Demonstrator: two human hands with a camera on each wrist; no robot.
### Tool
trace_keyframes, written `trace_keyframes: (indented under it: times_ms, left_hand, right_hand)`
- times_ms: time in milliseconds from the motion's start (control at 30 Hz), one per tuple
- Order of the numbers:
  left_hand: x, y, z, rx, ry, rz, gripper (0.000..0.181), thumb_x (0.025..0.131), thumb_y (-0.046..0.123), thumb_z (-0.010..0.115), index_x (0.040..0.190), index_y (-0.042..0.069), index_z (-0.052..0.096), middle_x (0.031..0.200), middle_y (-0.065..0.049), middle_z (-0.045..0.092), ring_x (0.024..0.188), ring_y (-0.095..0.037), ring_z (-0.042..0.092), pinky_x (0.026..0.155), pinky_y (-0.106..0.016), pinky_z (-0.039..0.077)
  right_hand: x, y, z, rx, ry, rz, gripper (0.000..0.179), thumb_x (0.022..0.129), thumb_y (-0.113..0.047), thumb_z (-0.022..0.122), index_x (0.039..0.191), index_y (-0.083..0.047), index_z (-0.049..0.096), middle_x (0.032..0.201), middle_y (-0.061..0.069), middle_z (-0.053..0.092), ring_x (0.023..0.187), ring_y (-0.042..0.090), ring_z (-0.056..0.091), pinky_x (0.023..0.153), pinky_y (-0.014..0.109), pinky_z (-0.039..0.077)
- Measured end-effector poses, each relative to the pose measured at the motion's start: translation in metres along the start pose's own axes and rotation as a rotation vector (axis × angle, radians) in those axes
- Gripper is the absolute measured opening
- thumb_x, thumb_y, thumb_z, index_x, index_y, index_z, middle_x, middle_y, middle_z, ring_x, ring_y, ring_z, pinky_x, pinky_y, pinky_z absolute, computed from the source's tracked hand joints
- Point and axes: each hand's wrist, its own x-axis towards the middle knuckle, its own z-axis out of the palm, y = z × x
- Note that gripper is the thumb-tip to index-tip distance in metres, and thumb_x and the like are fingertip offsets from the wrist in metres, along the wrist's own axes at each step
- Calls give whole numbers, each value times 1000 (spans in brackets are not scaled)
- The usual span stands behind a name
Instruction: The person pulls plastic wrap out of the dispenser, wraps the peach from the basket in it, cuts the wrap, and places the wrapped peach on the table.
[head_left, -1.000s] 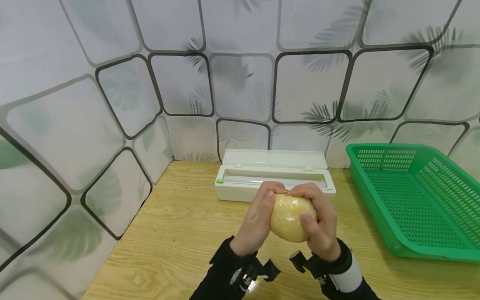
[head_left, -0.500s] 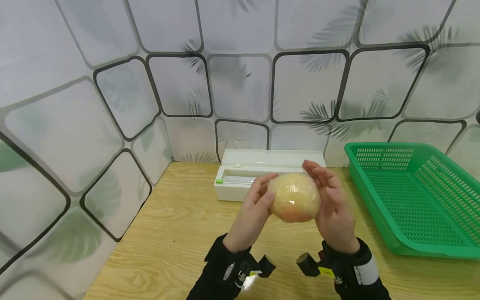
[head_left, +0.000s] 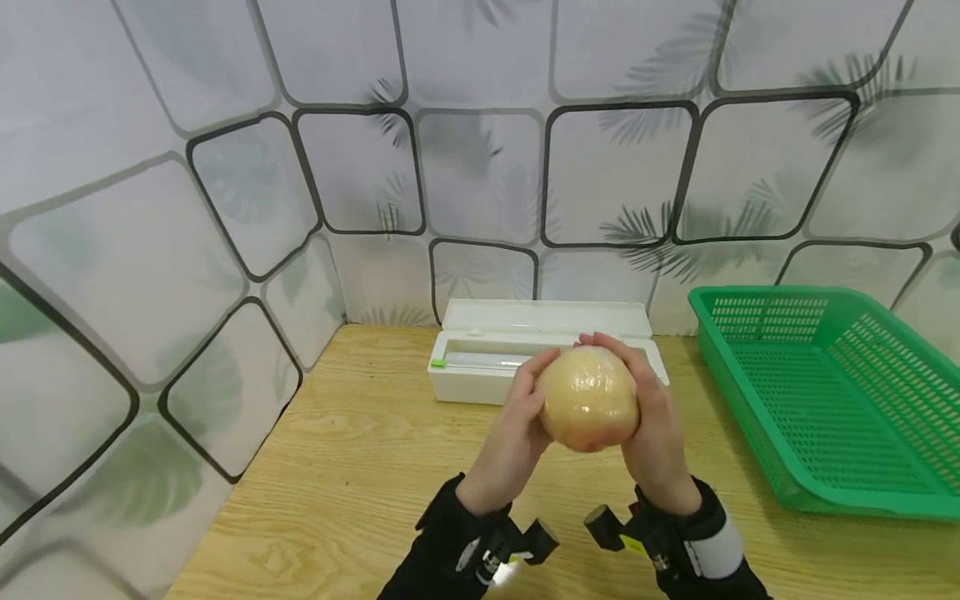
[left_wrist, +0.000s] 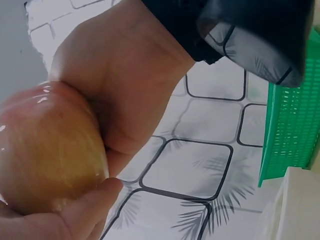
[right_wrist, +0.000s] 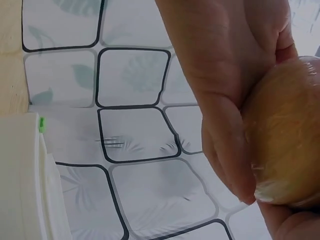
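A round yellow apple [head_left: 588, 398] with a pinkish underside, wrapped in shiny clear film, is held up above the table between both hands. My left hand [head_left: 510, 442] grips its left side. My right hand [head_left: 656, 433] wraps round the right side, its fingers reaching over the far top. Red patches on the wrapped apple [left_wrist: 50, 150] show in the left wrist view. Creased film is visible on the apple [right_wrist: 285, 135] in the right wrist view. Behind the hands stands a white cling film box [head_left: 468, 387], lid up, with a roll inside.
At the right a green plastic basket [head_left: 813, 467] with mesh walls stands on the wooden table [head_left: 337, 467]. A patterned wall covering [head_left: 480, 175] runs along the back and left sides.
The apple has been turned, bringing its pinkish part into view. My right hand loosened from it half a second ago and has closed round its right side again. Box and basket stayed put.
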Motion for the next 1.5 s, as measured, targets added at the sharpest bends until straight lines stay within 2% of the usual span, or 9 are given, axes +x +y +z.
trace_keyframes:
  times_ms: [200, 400, 600, 700, 800, 933, 1167, 1300, 1500]
  left_hand:
    - [-1, -3, -2, 186, -11, 105, 51, 94, 41, 30, 125, 0, 26, 122, -16, 33, 103, -19, 41, 85, -31, 38]
    - [-1, -3, -5, 267, -15, 136, 55, 93, 46, 31, 123, 0, 29, 117, -15, 37, 98, -17, 43, 81, -31, 40]
    - [0, 2, -14, 131, -41, 9, 72, 86, 54, 40, 130, 2, 19, 126, -17, 28, 105, -20, 39, 86, -32, 37]
    - [0, 7, -18, 21, -35, -71, 77, 79, 43, 52, 133, 9, 9, 133, -17, 19, 109, -22, 37, 87, -34, 36]
    - [-1, 11, -21, -27, -31, -90, 80, 72, 26, 57, 130, 11, 4, 135, -18, 14, 109, -23, 36, 86, -34, 36]
    - [-2, 14, -23, -19, -29, -77, 72, 76, 23, 58, 124, 11, 6, 133, -18, 17, 107, -23, 39, 84, -34, 39]
    - [-1, 15, -27, -8, -28, -31, 74, 83, 49, 53, 130, 3, 18, 129, -18, 27, 106, -25, 45, 83, -40, 44]
    - [-1, 16, -30, 11, -54, -37, 74, 82, 39, 59, 135, 3, 22, 132, -17, 28, 104, -24, 49, 83, -42, 44]
    - [-3, 19, -35, 68, -118, -44, 74, 82, 30, 64, 140, 10, 22, 135, -15, 31, 95, -17, 55, 84, -44, 43]
  right_hand:
    - [-5, 3, 5, -51, 3, -108, 37, 96, -22, 27, 122, -8, 49, 107, 7, 51, 86, 17, 48, 62, 22, 47]
    - [-6, 3, 7, -26, -14, -120, 36, 96, -21, 26, 121, -7, 48, 105, 7, 50, 85, 16, 48, 63, 23, 45]
    - [-3, 4, 3, -1, -81, 29, 37, 97, -30, 24, 126, -11, 37, 117, 8, 44, 98, 19, 46, 75, 24, 44]
    - [0, 6, -3, 38, -138, 121, 32, 96, -33, 26, 123, -15, 31, 125, 5, 41, 108, 18, 42, 84, 26, 40]
    - [4, 8, -10, 65, -185, 152, 30, 93, -32, 35, 119, -18, 34, 127, 0, 42, 110, 16, 41, 86, 27, 36]
    - [7, 6, -18, 13, -242, 75, 31, 92, -20, 38, 123, -18, 41, 130, -1, 40, 114, 16, 38, 88, 25, 33]
    - [9, -3, -31, -92, -302, -109, 36, 86, 10, 39, 119, -2, 46, 131, 11, 36, 120, 23, 32, 96, 26, 31]
    - [10, -3, -35, -139, -271, -188, 33, 83, 12, 50, 116, 7, 47, 124, 13, 43, 113, 22, 41, 92, 25, 35]
    - [9, -2, -42, -253, -229, -224, 39, 79, 13, 56, 117, 10, 47, 117, 9, 51, 106, 17, 47, 88, 21, 38]
